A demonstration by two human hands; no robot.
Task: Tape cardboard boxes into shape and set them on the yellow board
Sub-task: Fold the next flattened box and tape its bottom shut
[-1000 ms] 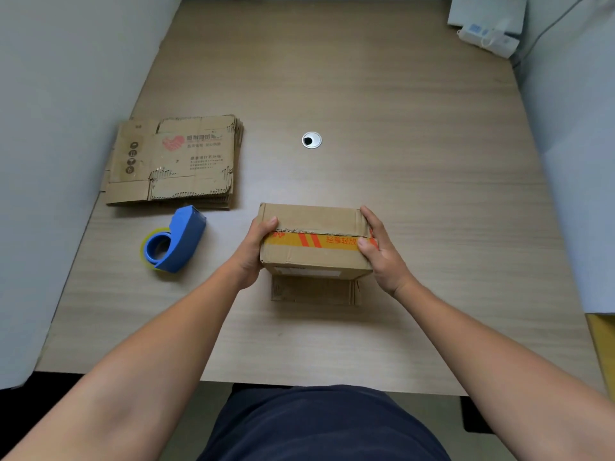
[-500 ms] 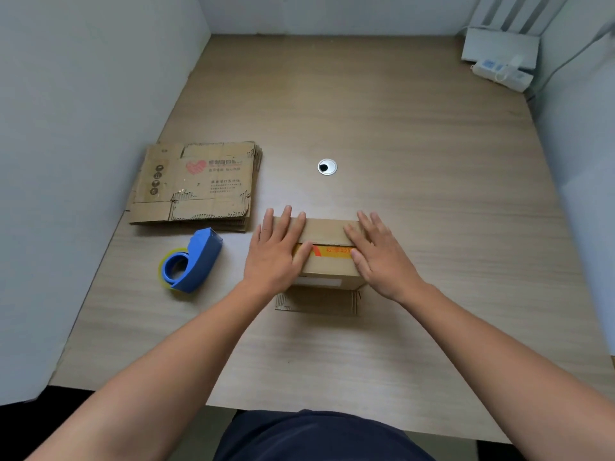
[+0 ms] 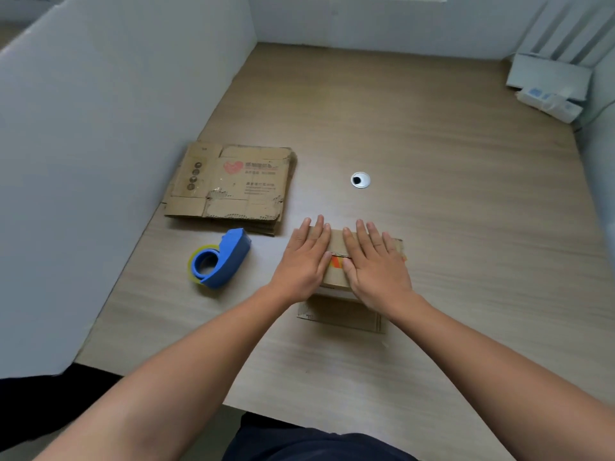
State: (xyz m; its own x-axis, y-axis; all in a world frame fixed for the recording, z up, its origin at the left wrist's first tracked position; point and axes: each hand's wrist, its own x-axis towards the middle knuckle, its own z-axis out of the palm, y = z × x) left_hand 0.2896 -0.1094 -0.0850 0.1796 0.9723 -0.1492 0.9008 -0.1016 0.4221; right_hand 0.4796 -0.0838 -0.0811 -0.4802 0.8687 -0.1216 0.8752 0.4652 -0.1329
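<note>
Two hands are laid flat, fingers straight, on top of one cardboard box [image 3: 336, 241] near the middle of the table [image 3: 449, 247]. The left part of the top is covered by the left hand [image 3: 301, 261] and the right part by the right hand [image 3: 376, 265]; nothing is gripped by either. The top flaps are held down beneath the palms, and a strip of orange tape [image 3: 336, 261] is seen between the thumbs. The inside of the box is hidden, so its contents cannot be told. One loose flap [image 3: 339, 316] is seen lying out on the table at the near side of the box. A blue tape dispenser [image 3: 223, 262] carrying a yellowish roll is set to the left of the box, apart from it. A stack of flattened boxes [image 3: 233, 184] is placed beyond the dispenser, beside the white partition [image 3: 100, 161]. A round cable hole [image 3: 360, 180] is noted beyond the box.
</note>
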